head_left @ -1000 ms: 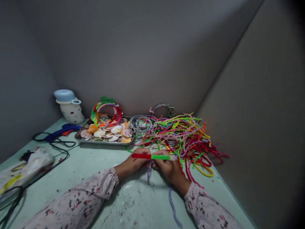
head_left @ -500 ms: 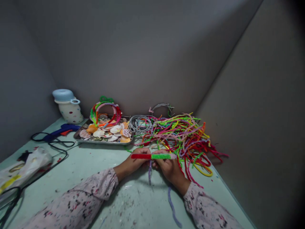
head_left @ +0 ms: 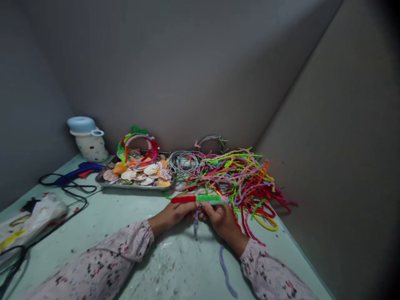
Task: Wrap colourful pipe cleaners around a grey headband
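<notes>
Both my hands meet over the pale green table (head_left: 131, 216) and hold one wrapped band (head_left: 198, 199), red on its left half and bright green on its right. My left hand (head_left: 175, 214) grips under the red part with fingers closed. My right hand (head_left: 220, 218) is closed under the green part. A lilac pipe cleaner (head_left: 223, 266) hangs down between the hands and trails across the table toward me. Just beyond my right hand lies a big heap of coloured pipe cleaners (head_left: 240, 179).
A metal tray of seashells (head_left: 137, 177) with wrapped hoops (head_left: 137, 146) stands at the back, grey wire rings (head_left: 184, 160) beside it. At the left are a blue glue gun (head_left: 79, 171) with black cable, a spotted jar (head_left: 89, 141) and a plastic bag (head_left: 31, 218). Grey walls close in behind and right.
The band has risen slightly and tilted so it looks thinner. My hands stay at the same spot.
</notes>
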`<state>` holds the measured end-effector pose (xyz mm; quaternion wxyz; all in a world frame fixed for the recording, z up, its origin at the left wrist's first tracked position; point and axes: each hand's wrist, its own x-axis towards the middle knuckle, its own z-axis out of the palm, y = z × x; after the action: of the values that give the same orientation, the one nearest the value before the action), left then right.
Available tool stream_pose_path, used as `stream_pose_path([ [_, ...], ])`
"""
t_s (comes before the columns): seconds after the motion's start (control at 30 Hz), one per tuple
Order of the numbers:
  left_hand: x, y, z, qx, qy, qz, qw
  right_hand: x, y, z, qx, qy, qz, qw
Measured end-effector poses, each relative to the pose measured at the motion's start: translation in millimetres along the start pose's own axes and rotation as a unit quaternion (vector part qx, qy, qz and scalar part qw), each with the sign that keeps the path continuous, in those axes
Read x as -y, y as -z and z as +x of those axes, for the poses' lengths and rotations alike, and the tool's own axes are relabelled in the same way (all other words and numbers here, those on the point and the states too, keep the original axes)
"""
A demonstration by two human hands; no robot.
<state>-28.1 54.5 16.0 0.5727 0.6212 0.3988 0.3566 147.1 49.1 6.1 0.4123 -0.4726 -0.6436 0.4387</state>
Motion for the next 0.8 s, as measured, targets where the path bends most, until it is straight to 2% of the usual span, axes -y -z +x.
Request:
stream_pose_path([
  [0.23, 5.3, 3.0, -1.5, 0.015, 0.034, 0.017, 0.999, 9.1, -0.8, -0.8, 0.002, -0.014, -0.01, 1.0],
  [0.43, 8.5, 3.0, 5.4, 0.035, 0.006, -0.025, 0.999, 3.8, 1.6, -1.4, 0.005, 0.061, -0.023, 0.998],
  [0.6, 4.7, 3.8, 2.9, 0.023, -0.013, 0.005, 1.0, 3.2, 3.0, -1.6, -0.008, 0.122, -0.062, 0.991],
  [0.8, 1.9, 5.5, -1.9, 0.017, 0.015, 0.031, 0.999, 6.1, 1.2, -2.1, -0.008, 0.107, -0.053, 0.993],
])
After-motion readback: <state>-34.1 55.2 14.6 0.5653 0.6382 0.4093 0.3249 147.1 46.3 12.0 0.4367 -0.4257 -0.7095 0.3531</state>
